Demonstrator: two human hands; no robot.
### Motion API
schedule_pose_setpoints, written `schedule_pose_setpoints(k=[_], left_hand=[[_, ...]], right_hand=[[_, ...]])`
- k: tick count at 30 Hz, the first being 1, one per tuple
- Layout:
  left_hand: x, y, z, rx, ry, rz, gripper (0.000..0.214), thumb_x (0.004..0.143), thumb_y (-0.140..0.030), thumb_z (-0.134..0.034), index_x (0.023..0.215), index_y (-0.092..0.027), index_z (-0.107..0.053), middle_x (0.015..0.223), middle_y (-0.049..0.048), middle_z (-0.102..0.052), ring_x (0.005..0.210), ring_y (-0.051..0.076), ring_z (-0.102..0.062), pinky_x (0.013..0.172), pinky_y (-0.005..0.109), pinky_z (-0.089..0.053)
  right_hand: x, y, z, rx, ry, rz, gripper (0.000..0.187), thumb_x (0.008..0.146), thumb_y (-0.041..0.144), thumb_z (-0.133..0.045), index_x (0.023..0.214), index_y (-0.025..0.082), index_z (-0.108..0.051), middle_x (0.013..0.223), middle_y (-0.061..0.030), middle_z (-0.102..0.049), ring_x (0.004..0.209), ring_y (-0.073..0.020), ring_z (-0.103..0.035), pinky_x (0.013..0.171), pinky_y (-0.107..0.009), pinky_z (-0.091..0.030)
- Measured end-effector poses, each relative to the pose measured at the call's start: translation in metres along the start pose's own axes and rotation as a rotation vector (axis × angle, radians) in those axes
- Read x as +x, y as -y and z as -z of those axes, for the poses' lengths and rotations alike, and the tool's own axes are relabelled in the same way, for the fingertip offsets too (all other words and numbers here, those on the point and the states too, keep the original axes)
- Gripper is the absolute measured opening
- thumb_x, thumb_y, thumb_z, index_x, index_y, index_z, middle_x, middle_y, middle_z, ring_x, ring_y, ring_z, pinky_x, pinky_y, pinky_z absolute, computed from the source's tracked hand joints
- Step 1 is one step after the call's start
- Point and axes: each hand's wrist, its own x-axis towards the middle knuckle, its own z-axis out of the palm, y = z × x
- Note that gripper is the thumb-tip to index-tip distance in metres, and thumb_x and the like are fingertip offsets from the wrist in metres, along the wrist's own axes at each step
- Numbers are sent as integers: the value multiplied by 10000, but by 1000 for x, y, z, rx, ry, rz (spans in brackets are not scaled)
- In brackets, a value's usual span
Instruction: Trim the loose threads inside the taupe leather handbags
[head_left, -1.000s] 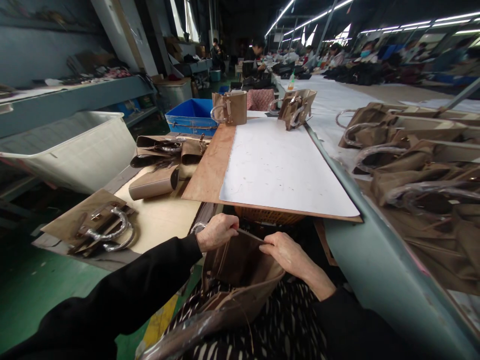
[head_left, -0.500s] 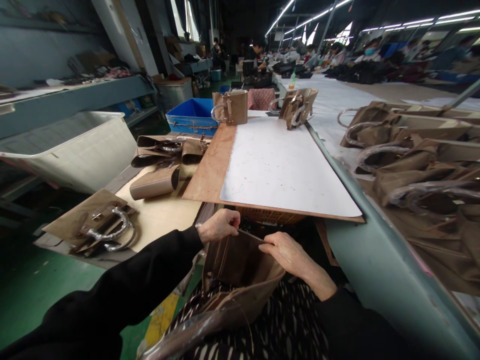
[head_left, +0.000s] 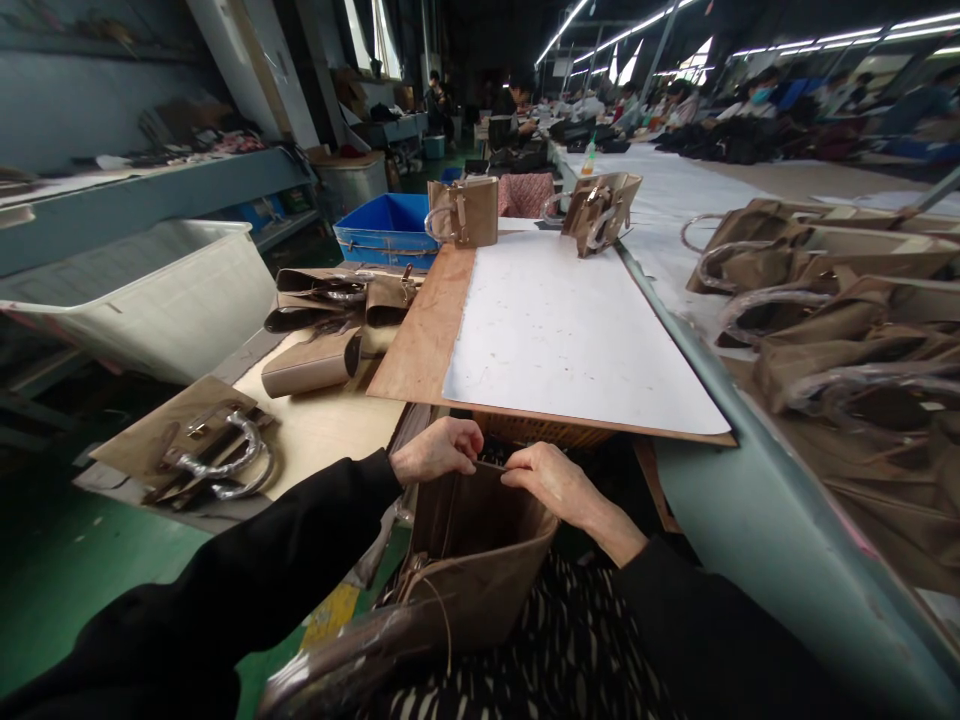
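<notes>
A brown handbag [head_left: 480, 585] rests on my lap with its mouth facing up. Its plastic-wrapped handle [head_left: 352, 655] hangs toward me at the lower left. My left hand [head_left: 441, 450] has its fingers curled at the left end of the bag's far rim. At the right part of the same rim, my right hand [head_left: 551, 483] pinches the edge between thumb and fingers. A loose thread [head_left: 442, 610] curves over the near side of the bag. The bag's inside is dark, and its bottom cannot be made out.
Ahead stands a board with a white sheet [head_left: 577, 340]; two handbags [head_left: 474, 212] stand at its far end. More bags lie on the left table [head_left: 337, 435] and the right-hand bench [head_left: 694, 500]. A blue crate [head_left: 386, 228] and a white tub [head_left: 150, 300] are on the left.
The handbag's mouth has opened wider and its near side has swung left and down. My right hand has slid left along the rim, closer to my left hand.
</notes>
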Motion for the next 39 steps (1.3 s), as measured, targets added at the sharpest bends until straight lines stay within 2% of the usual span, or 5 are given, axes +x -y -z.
schedule_pose_setpoints(k=[9, 14, 19, 32, 39], left_hand=[[-2, 0, -2, -7, 14, -27, 241, 533, -52, -606, 755, -123, -541, 662, -20, -570, 610, 99, -515, 555, 194, -371], [-6, -8, 3, 98, 64, 2, 170, 598, -158, -628, 761, -110, -618, 632, -19, -576, 602, 100, -498, 571, 199, -364], [-4, -14, 3, 259, 132, -16, 194, 676, -252, -581, 731, -99, -686, 608, -9, -587, 595, 103, -474, 585, 201, -347], [-7, -15, -13, 378, 80, -11, 220, 687, -252, -512, 686, -94, -665, 497, -36, -430, 509, 80, -361, 465, 197, -255], [-13, -14, 9, 337, 41, -52, 263, 739, -312, -505, 771, -116, -677, 632, -12, -563, 601, 101, -461, 557, 186, -338]], right_hand=[[15, 10, -6, 174, 136, -65, 293, 697, 349, -481, 480, 160, -427, 462, 62, -298, 473, -73, -297, 472, -239, -185], [9, 1, -10, 346, 139, -103, 256, 694, 325, -480, 502, 164, -428, 472, 69, -286, 476, -71, -276, 473, -232, -198], [8, 0, -14, 312, 127, -108, 247, 689, 315, -486, 502, 156, -461, 463, 70, -281, 467, -68, -275, 461, -229, -186], [-2, 17, -8, -183, 34, 8, 262, 788, 302, -439, 662, 189, -638, 669, -30, -627, 679, -135, -557, 594, -221, -321], [4, 19, -7, -110, 26, 19, 237, 779, 304, -450, 687, 205, -645, 653, -3, -614, 673, -134, -544, 588, -222, -313]])
